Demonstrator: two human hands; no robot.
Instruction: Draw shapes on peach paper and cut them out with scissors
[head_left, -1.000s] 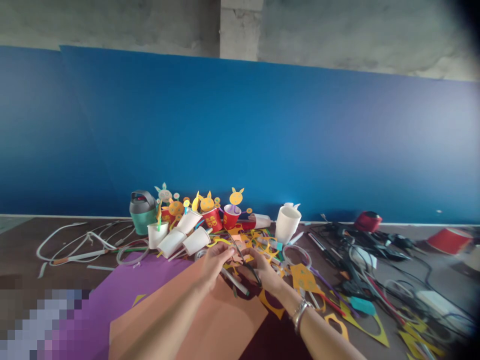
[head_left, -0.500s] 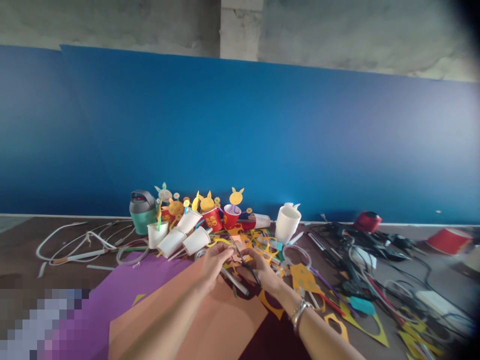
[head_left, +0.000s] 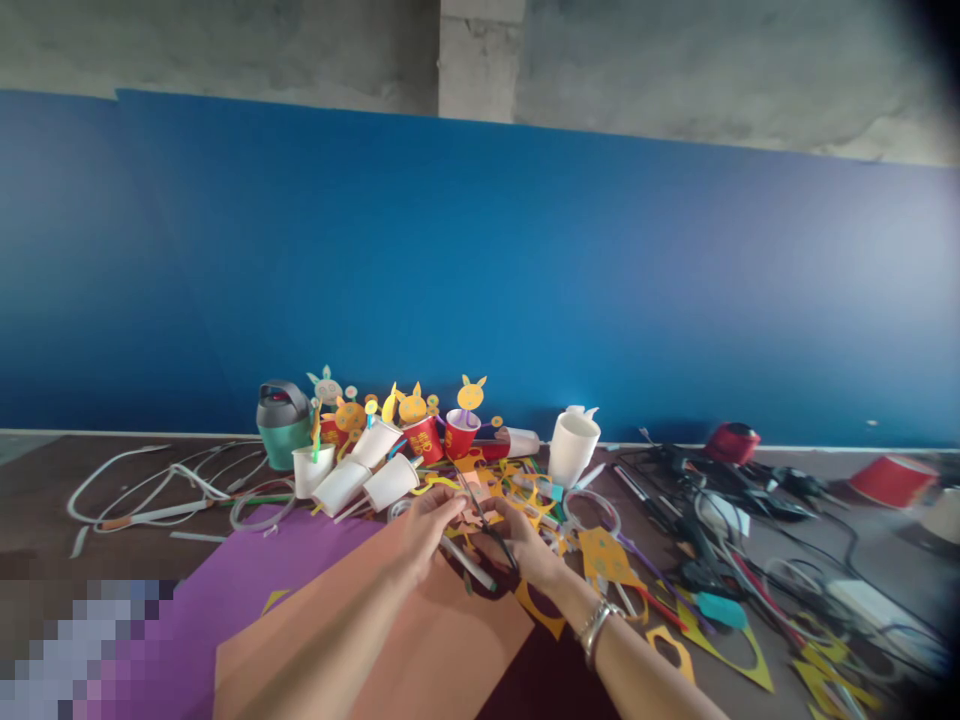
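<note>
My right hand (head_left: 526, 548) is closed around the dark handles of a pair of scissors (head_left: 491, 530). Their blades point up and away, past the fingertips of my left hand. My left hand (head_left: 427, 528) pinches with thumb and fingers; whatever sits in that pinch is too small to make out. Small pink paper pieces (head_left: 475, 486) show right by the blades and fingertips. Beneath both hands lies a large salmon-coloured sheet (head_left: 405, 630), partly over a purple sheet (head_left: 214, 600). A marker-like white stick (head_left: 469, 562) rests between my wrists.
Behind the hands stand and lie white paper cups (head_left: 341, 485), red cups (head_left: 424, 440) with yellow paper animal faces, and a green-grey flask (head_left: 283, 425). A tall white cup (head_left: 574, 450) is farther right. Yellow offcuts (head_left: 607, 555) and black cables (head_left: 750, 490) litter the right side.
The view has shifted very slightly. Both hands and the scissors hold almost the same pose as before.
</note>
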